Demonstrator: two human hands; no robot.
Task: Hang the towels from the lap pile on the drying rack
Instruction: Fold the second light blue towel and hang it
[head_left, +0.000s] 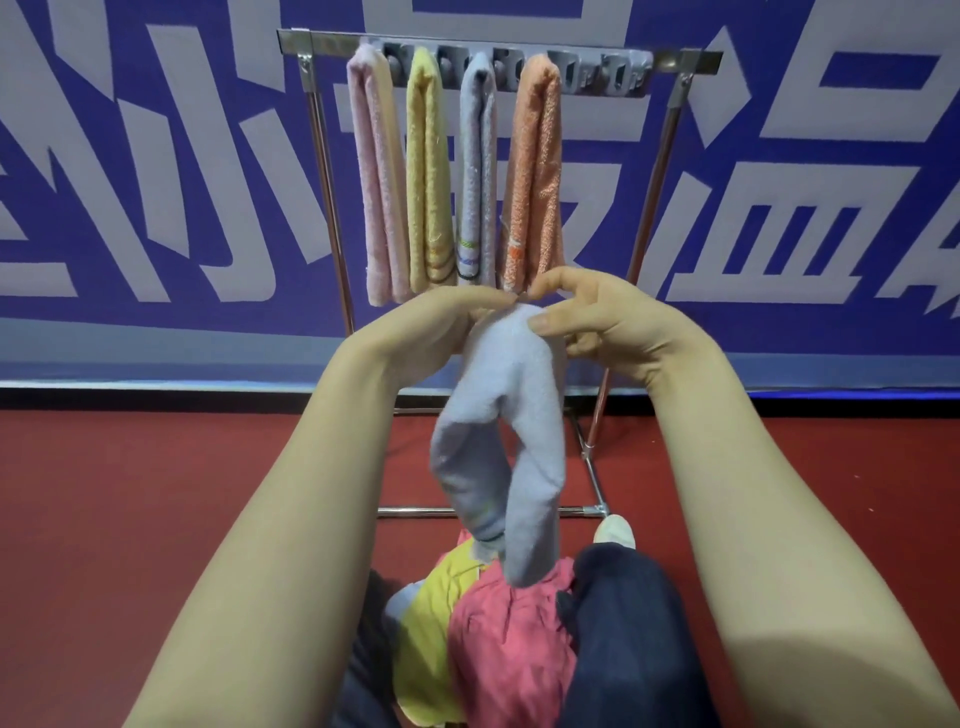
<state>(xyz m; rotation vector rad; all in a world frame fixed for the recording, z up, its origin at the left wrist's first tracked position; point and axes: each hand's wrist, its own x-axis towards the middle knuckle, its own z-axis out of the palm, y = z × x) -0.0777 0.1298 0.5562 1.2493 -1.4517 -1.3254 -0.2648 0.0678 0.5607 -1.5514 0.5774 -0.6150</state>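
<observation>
left hand (441, 322), right hand (613, 322) pinch blue towel (509, 426); banner (156, 156) lettering unreadable

Blue banner (156, 156) with pale block lettering behind and above the fingers; red floor (130, 493) below them; dark trousers (623, 623) and one white shoe (615, 530) lower right.

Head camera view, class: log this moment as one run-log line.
hands: left and right pinching light blue terry towel | metal drying rack: four towels hung | lap pile: towels remaining
</observation>
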